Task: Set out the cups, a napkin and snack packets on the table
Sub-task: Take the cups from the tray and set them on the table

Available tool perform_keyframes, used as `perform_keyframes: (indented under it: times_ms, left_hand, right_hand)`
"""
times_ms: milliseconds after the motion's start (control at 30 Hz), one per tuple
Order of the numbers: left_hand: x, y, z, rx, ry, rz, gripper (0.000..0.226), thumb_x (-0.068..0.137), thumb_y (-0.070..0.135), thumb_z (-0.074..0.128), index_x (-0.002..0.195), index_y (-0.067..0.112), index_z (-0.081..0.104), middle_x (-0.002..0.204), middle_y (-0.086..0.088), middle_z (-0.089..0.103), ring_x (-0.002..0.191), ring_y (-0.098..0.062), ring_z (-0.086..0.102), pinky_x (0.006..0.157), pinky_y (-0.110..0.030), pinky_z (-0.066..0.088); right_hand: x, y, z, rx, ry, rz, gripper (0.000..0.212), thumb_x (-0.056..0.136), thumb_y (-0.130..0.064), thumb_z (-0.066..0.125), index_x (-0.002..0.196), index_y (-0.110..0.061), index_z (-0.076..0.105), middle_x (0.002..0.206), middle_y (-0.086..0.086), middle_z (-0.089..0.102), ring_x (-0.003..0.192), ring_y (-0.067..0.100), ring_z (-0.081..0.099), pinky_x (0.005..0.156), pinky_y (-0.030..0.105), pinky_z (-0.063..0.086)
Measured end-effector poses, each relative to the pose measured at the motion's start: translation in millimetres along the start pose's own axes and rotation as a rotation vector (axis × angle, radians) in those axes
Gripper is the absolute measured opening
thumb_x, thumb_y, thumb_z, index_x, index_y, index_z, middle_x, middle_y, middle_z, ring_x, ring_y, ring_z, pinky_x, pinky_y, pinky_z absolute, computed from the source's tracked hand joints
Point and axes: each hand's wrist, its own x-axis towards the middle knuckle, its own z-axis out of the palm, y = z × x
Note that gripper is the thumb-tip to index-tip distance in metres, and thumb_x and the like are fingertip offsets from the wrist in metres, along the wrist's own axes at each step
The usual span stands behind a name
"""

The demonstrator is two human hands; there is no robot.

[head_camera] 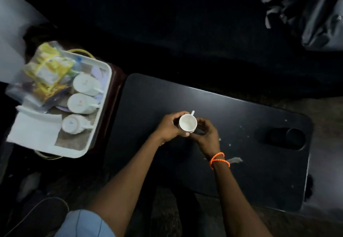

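A white cup (187, 123) sits upright, mouth to the camera, over the middle of the dark table (241, 125), its handle pointing away from the person. The left hand (169, 127) wraps its near side with fingers curled closed around the wall. The right hand (207, 132) cups the other side with fingers half curled; in the dim light it cannot be told whether they touch the cup or only guard it. Whether the base is already resting on the table is likewise unclear. The two-handed hold appears intended to set the cup down level and turn it to a chosen orientation.

Three more cups (83, 103) lie on their sides in a row in the white tray (100, 118) just off the table's left end, handles toward the table. A napkin (35, 131) overhangs the tray's near corner and yellow snack packets (48, 73) are heaped at its far end. The tray stands close alongside, probably to keep each reach short.

Judgement: first cup being placed; three cups, napkin and packets outstanding. The table carries pale specks and a round recess (295, 138) at its right end.
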Motion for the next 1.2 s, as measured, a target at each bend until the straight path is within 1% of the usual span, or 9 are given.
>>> perform_keyframes:
  times_ms: [100, 233, 500, 667, 833, 900, 1033, 1133, 1200]
  left_hand:
    - [17.5, -0.2, 40.3, 0.173, -0.115, 0.045, 0.077, 0.062, -0.014, 0.084, 0.13, 0.018, 0.068, 0.128, 0.001, 0.071, 0.122, -0.019, 0.065, 0.105, -0.036, 0.055]
    - [28.9, -10.0, 80.7, 0.363, -0.239, 0.097, 0.078, 0.064, -0.012, 0.082, 0.134, 0.019, 0.066, 0.128, 0.008, 0.069, 0.121, -0.011, 0.062, 0.101, -0.017, 0.048]
    - [29.5, -42.3, 109.6, 0.408, -0.251, 0.119, 0.057, 0.075, -0.003, 0.075, 0.127, 0.018, 0.069, 0.128, 0.003, 0.071, 0.12, -0.016, 0.066, 0.104, -0.031, 0.052]
    - [16.9, -56.8, 99.3, 0.456, -0.267, 0.099, 0.079, 0.071, -0.014, 0.068, 0.146, 0.009, 0.056, 0.154, -0.008, 0.052, 0.145, -0.018, 0.047, 0.123, -0.033, 0.035]
    - [-12.3, -74.1, 50.2, 0.347, -0.04, 0.021, 0.079, 0.07, -0.003, 0.067, 0.145, 0.021, 0.058, 0.149, 0.001, 0.056, 0.139, -0.011, 0.051, 0.119, -0.029, 0.04]
    - [-29.4, -80.1, 18.4, 0.243, 0.056, -0.03, 0.067, 0.075, 0.0, 0.065, 0.136, 0.028, 0.064, 0.136, 0.008, 0.064, 0.128, -0.007, 0.059, 0.11, -0.026, 0.049]
    - [-71.4, -83.7, -53.7, 0.103, 0.327, -0.021, 0.055, 0.077, 0.002, 0.062, 0.119, 0.038, 0.067, 0.118, 0.02, 0.07, 0.113, 0.0, 0.068, 0.084, -0.011, 0.053]
    - [-104.6, -81.8, -102.0, 0.007, 0.662, 0.04, 0.053, 0.079, -0.009, 0.063, 0.115, 0.029, 0.07, 0.109, 0.01, 0.074, 0.096, 0.001, 0.071, 0.076, -0.011, 0.054]
    - [-122.7, -80.1, -133.5, -0.023, 0.934, 0.069, 0.045, 0.081, -0.009, 0.064, 0.115, 0.019, 0.071, 0.104, 0.004, 0.073, 0.087, 0.001, 0.068, 0.076, -0.016, 0.054]
  right_hand:
    - [-10.3, 31.1, -21.4, 0.067, 0.171, 0.058, 0.055, 0.066, 0.01, 0.09, 0.112, -0.009, 0.067, 0.111, 0.007, 0.078, 0.098, 0.011, 0.074, 0.081, 0.016, 0.057]
    - [-26.2, 64.4, -35.8, 0.088, 0.333, 0.106, 0.055, 0.065, 0.012, 0.088, 0.108, -0.013, 0.065, 0.102, -0.003, 0.075, 0.088, -0.009, 0.071, 0.075, 0.006, 0.053]
    - [-40.0, 105.6, -30.2, 0.057, 0.442, 0.166, 0.05, 0.069, 0.01, 0.085, 0.102, -0.02, 0.062, 0.098, -0.013, 0.071, 0.088, -0.015, 0.067, 0.073, 0.007, 0.054]
    - [-49.6, 111.3, -13.2, -0.025, 0.497, 0.195, 0.051, 0.068, 0.007, 0.088, 0.105, -0.015, 0.061, 0.102, 0.003, 0.07, 0.09, -0.003, 0.066, 0.072, -0.001, 0.046]
    - [-69.1, 111.7, 17.4, 0.01, 0.6, 0.437, 0.053, 0.071, -0.003, 0.092, 0.111, 0.002, 0.058, 0.113, 0.025, 0.068, 0.093, 0.037, 0.072, 0.087, 0.039, 0.055]
    - [-79.8, 111.8, 34.9, -0.028, 0.608, 0.55, 0.049, 0.074, -0.01, 0.092, 0.109, 0.004, 0.06, 0.112, 0.027, 0.068, 0.101, 0.041, 0.069, 0.093, 0.043, 0.051]
    - [-94.8, 93.6, 86.3, -0.056, 0.478, 0.612, 0.038, 0.082, -0.016, 0.086, 0.108, 0.001, 0.063, 0.104, 0.024, 0.072, 0.103, 0.04, 0.069, 0.095, 0.042, 0.049]
    - [-95.5, 56.0, 136.8, -0.094, 0.251, 0.487, 0.026, 0.088, -0.019, 0.081, 0.103, -0.004, 0.067, 0.092, 0.015, 0.076, 0.092, 0.035, 0.073, 0.091, 0.045, 0.057]
    - [-92.6, 23.1, 172.8, -0.126, 0.105, 0.317, 0.019, 0.089, -0.019, 0.081, 0.099, -0.008, 0.07, 0.083, 0.004, 0.075, 0.079, 0.015, 0.072, 0.082, 0.037, 0.058]
